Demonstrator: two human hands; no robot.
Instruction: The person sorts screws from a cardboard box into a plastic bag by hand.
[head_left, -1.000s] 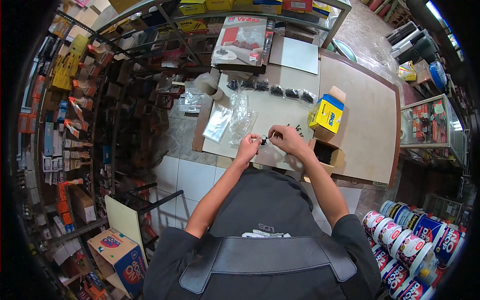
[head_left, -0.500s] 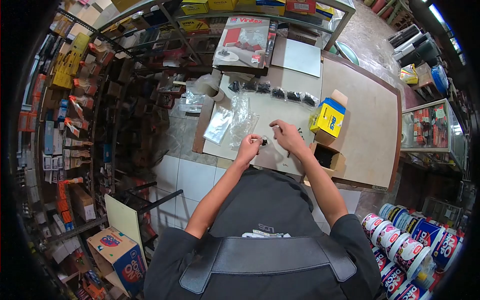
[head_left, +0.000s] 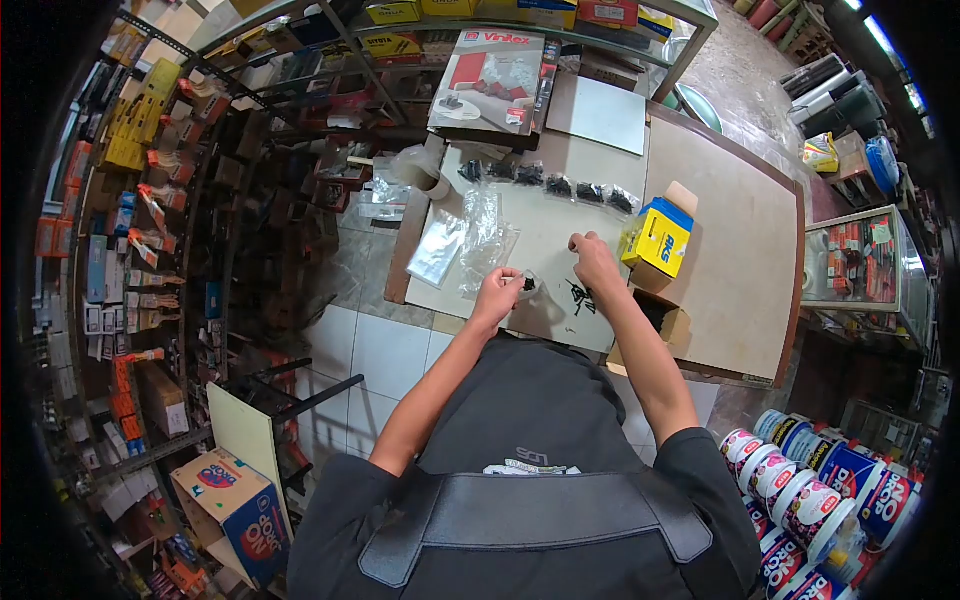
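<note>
Premises: hardware shop, sales-counter area. Evidence: metal racking (head_left: 150, 200) on the left, packed with small boxed and carded goods; stacked paint cans (head_left: 820, 490) with printed labels at lower right; glass display case (head_left: 865, 260) holding packaged stock at right; wooden counter (head_left: 730, 250) carrying a yellow-and-blue product box (head_left: 655, 240), a row of small bagged black parts (head_left: 545, 180) and loose clear plastic bags (head_left: 470, 240); branded cardboard carton (head_left: 235, 505) on the tiled floor (head_left: 385, 355).

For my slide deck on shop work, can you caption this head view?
Left hand pinches a small bag of black parts while the right hand reaches toward a yellow box.
</note>
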